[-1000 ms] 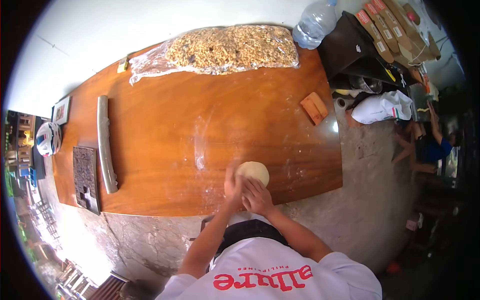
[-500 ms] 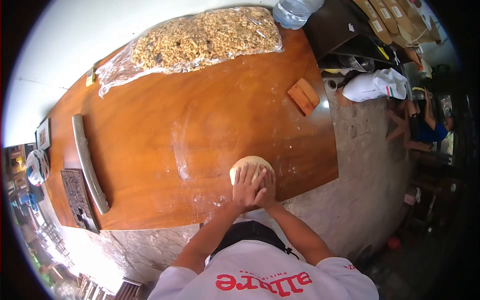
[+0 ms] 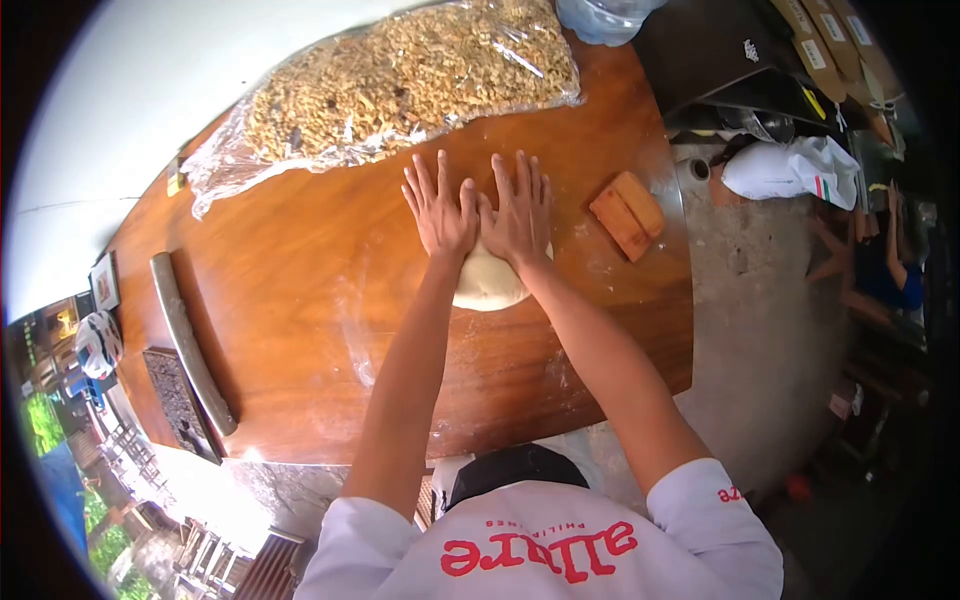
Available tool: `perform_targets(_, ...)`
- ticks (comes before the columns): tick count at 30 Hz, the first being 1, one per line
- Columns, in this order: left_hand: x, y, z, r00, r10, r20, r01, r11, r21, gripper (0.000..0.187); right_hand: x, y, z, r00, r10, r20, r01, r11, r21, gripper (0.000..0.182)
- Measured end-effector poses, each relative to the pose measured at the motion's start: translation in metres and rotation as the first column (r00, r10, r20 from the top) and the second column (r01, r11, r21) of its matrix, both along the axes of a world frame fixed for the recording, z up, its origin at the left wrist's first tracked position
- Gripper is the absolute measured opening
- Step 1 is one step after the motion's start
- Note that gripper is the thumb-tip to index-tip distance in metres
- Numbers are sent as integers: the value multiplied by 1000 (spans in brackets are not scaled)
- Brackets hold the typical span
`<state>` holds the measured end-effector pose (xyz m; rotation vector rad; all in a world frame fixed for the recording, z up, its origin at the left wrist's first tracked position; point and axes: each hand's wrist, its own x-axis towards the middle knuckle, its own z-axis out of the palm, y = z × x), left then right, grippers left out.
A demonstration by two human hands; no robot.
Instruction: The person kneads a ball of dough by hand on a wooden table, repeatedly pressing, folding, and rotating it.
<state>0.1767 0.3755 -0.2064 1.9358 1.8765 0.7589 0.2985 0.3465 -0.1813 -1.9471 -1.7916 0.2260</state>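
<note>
Cream-coloured, smooth, rounded dough (image 3: pixel 490 285) sits near the middle of the glossy reddish-brown wooden tabletop (image 3: pixel 290 290), partly under the left hand (image 3: pixel 440 215) and the right hand (image 3: pixel 518 215). Its curved near edge bulges toward the wearer; its far part is covered, so which way its long axis runs cannot be told. Each hand is opened out flat, fingers spread and pointing away from the wearer past the dough, with the thumbs close together between them.

Whitish powdery smears (image 3: pixel 360 345) streak the wood. Along the far edge, by a white wall (image 3: pixel 110 130), lies a crinkled clear plastic bag (image 3: pixel 410 85) full of golden-brown, crumbly pieces. Right of the dough, well apart from it, an orange-brown wooden block (image 3: pixel 627 215) rests at a slant. Near the left end, a long grey cylindrical rod (image 3: pixel 188 345) lies beside a dark, rough-textured rectangular board (image 3: pixel 178 395). Beyond the right edge are grey concrete floor (image 3: pixel 745 360), a bulging white sack (image 3: pixel 795 172) and, farther off, a person in blue (image 3: pixel 908 285).
</note>
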Motion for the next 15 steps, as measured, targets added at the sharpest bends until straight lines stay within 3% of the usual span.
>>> perform_targets(1,-5,-1,-2,1000,2,-6,-2,1000,22,63,3,8,-2,1000,2,-6,-2,1000,22,58)
perform_targets(2,-9,-5,-9,990,-74,124,66,996,68,61,11,14,-15,949,24,-315,-18,1000,20,54)
perform_targets(3,-10,-8,-9,956,-155,249,128,984,121,59,21,18,-24,805,50,-591,-43,999,26,49)
perform_targets(5,-17,-46,2,808,-263,528,313,950,-6,55,46,2,-29,466,-1,-885,140,987,73,45)
perform_targets(7,-21,-91,18,836,-295,463,383,917,-107,55,70,-37,-4,417,-90,-904,130,991,-39,45)
perform_targets(8,-20,-115,40,840,-187,509,319,930,-184,56,64,-57,-3,419,-81,-904,127,991,-30,45)
perform_targets(10,-27,-149,39,803,-183,567,280,956,-88,57,55,-87,-20,467,-135,-874,148,986,-74,44)
perform_targets(11,-29,-165,38,799,-191,570,281,957,-72,57,41,-97,-38,740,-40,-672,48,999,-7,45)
perform_targets(12,-31,-180,37,759,-124,639,218,973,-70,56,18,-99,-29,919,72,-389,-67,997,25,46)
perform_targets(14,-46,-208,27,714,-58,697,151,986,-73,54,-15,-118,13,819,57,-571,-121,990,-75,53)
perform_targets(15,-56,-219,14,526,139,839,46,980,-192,52,-32,-129,22,816,64,-574,-124,990,-66,53)
